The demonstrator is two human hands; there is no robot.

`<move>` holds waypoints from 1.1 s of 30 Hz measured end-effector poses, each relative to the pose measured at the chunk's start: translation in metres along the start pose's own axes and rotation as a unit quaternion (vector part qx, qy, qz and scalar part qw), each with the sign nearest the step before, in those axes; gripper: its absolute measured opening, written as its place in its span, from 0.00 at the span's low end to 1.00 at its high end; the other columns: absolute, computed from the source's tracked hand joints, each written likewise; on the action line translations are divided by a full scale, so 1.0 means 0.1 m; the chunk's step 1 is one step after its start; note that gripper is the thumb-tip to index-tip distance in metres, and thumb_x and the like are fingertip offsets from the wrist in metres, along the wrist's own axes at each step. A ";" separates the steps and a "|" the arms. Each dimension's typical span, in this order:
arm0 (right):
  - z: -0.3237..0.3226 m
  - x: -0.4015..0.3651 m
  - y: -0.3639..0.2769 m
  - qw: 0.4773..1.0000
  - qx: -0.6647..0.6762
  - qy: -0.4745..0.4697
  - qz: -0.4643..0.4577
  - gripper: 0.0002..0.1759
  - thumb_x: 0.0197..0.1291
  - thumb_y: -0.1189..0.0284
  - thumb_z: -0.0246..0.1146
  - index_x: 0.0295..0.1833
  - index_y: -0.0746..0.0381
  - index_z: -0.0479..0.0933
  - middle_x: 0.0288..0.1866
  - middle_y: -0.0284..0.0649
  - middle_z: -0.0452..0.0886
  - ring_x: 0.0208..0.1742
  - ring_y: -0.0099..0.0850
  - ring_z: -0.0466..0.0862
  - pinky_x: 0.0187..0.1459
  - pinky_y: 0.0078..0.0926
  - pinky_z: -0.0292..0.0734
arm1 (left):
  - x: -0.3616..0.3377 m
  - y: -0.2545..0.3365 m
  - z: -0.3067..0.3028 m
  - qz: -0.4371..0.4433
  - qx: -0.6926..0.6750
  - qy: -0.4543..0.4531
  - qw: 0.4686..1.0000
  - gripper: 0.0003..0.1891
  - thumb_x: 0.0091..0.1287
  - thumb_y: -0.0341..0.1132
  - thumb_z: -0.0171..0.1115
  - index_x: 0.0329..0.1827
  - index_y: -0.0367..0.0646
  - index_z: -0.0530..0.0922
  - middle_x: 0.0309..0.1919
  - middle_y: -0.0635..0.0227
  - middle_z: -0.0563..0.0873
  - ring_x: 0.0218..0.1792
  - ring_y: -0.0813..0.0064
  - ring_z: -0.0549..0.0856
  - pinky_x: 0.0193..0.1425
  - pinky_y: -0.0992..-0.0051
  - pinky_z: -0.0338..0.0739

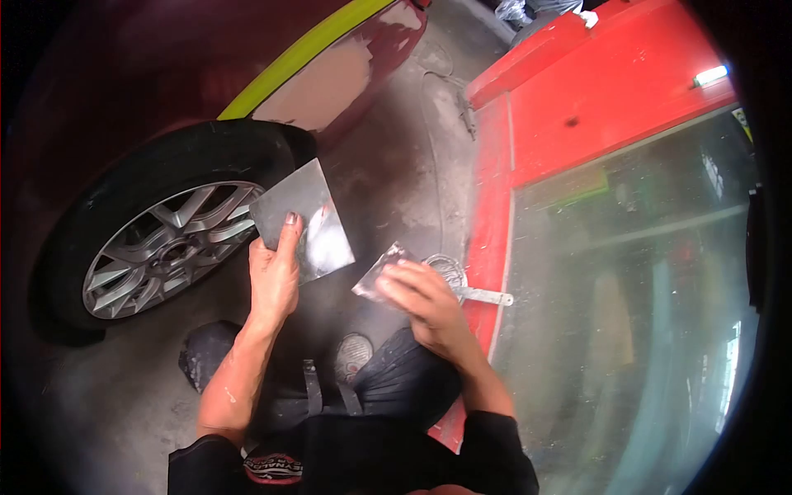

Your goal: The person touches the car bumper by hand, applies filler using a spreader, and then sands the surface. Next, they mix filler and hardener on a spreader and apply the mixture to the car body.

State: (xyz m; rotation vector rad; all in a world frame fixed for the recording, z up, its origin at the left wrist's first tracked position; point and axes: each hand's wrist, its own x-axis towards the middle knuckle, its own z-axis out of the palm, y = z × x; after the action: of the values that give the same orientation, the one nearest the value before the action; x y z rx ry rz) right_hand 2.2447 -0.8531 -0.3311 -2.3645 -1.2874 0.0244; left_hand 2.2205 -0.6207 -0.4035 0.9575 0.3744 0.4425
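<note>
My left hand [276, 276] grips a flat, shiny grey rectangular plate [326, 235] by its lower edge, thumb on top. The plate is tilted, in front of the car wheel. Lower and to the right, my right hand [429, 305] is closed on a small, thin, greyish square piece [371, 280]. Blur hides whether that piece is a spreader or a folded sheet. The two hands are apart, above my knees. Just beyond my right hand is a round tin [445, 268], partly hidden, with a flat pale strip [488, 295] sticking out to the right.
On the left stands a dark red car [165, 66] with a silver-spoked wheel [173, 247], yellow-green tape [305, 54] and a pinkish filler patch [326, 87]. A red panel [594, 107] with a dusty window [627, 305] fills the right. A hose [437, 165] crosses the floor.
</note>
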 end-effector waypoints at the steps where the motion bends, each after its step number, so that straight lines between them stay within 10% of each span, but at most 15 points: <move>1: -0.07 0.05 -0.05 0.998 0.032 0.061 -0.004 0.34 0.48 0.91 0.57 0.64 0.59 0.76 0.65 0.47 0.77 0.67 0.50 0.75 0.69 0.47 0.67 | -0.02 -0.01 0.03 -0.059 -0.049 -0.012 0.997 0.18 0.74 0.43 0.61 0.52 0.35 0.82 0.44 0.70 0.85 0.44 0.81 0.81 0.48 0.75 0.77; 4: -0.07 0.20 -0.25 0.982 0.075 0.166 -0.042 0.38 0.48 0.95 0.55 0.69 0.65 0.69 0.66 0.56 0.72 0.70 0.54 0.71 0.69 0.43 0.68 | -0.12 0.01 0.17 -0.221 -0.192 -0.065 0.954 0.22 0.72 0.46 0.63 0.58 0.35 0.78 0.49 0.64 0.85 0.49 0.74 0.85 0.54 0.71 0.80; 14: 0.10 0.10 0.27 0.972 -0.229 -0.030 0.036 0.41 0.49 0.90 0.55 0.73 0.60 0.67 0.70 0.54 0.70 0.69 0.56 0.71 0.66 0.55 0.67 | -0.20 0.05 0.14 -0.122 -0.150 -0.081 0.978 0.14 0.75 0.40 0.60 0.51 0.37 0.83 0.41 0.69 0.88 0.41 0.80 0.85 0.46 0.75 0.79; 17: 0.00 0.25 0.09 0.981 -0.101 0.156 0.057 0.38 0.52 0.86 0.56 0.72 0.57 0.68 0.68 0.53 0.72 0.68 0.56 0.72 0.66 0.62 0.65 | -0.14 -0.12 0.07 -0.054 -0.028 -0.070 0.996 0.16 0.77 0.42 0.57 0.49 0.36 0.83 0.39 0.72 0.87 0.39 0.84 0.82 0.45 0.77 0.77; 21: 0.21 0.23 -0.20 0.966 -0.255 -0.026 0.030 0.30 0.58 0.75 0.57 0.69 0.55 0.72 0.69 0.51 0.72 0.68 0.54 0.73 0.64 0.68 0.63 | -0.14 -0.11 0.07 -0.018 0.046 -0.035 0.998 0.20 0.78 0.45 0.54 0.45 0.34 0.84 0.34 0.73 0.86 0.35 0.86 0.78 0.39 0.78 0.75; 33: 0.17 0.36 -0.02 0.949 -0.315 0.021 -0.023 0.26 0.59 0.72 0.57 0.66 0.57 0.75 0.69 0.52 0.72 0.71 0.53 0.70 0.67 0.70 0.58 | -0.10 -0.16 0.06 -0.049 0.086 -0.095 0.991 0.22 0.77 0.47 0.55 0.39 0.34 0.84 0.27 0.75 0.83 0.30 0.86 0.76 0.33 0.77 0.73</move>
State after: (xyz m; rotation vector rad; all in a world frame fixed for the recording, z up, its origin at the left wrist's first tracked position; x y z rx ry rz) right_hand 2.2594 -0.8169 -0.3385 -2.8267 -1.4914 -0.5244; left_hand 2.2184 -0.6383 -0.4127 1.1335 0.2872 0.2292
